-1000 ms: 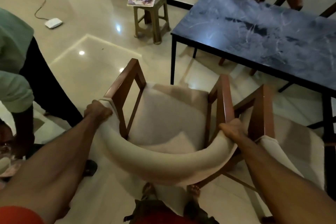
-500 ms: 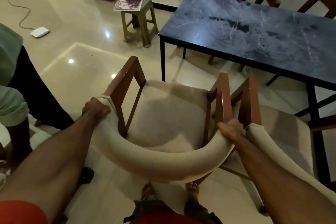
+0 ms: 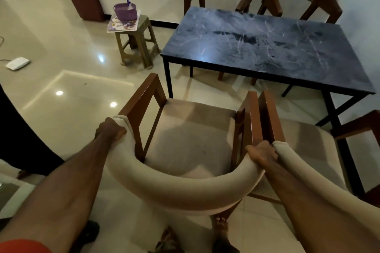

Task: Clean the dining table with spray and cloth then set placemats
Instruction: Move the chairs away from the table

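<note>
The left hand (image 3: 110, 129) and right hand (image 3: 262, 153) each curl around one end of the curved beige padded backrest of a wood-framed armchair (image 3: 185, 141). Ahead and to the right, nearer the right hand, stands the dark blue marbled tabletop (image 3: 267, 47), its long axis running left to right. The purple basket (image 3: 125, 10) on the olive plastic stool (image 3: 136, 47) possibly holds the spray.

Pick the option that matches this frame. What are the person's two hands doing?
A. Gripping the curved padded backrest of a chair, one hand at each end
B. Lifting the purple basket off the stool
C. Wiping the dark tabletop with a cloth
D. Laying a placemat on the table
A: the left hand and the right hand each curl over an end of the chair backrest, while the table stands apart, untouched.
</note>
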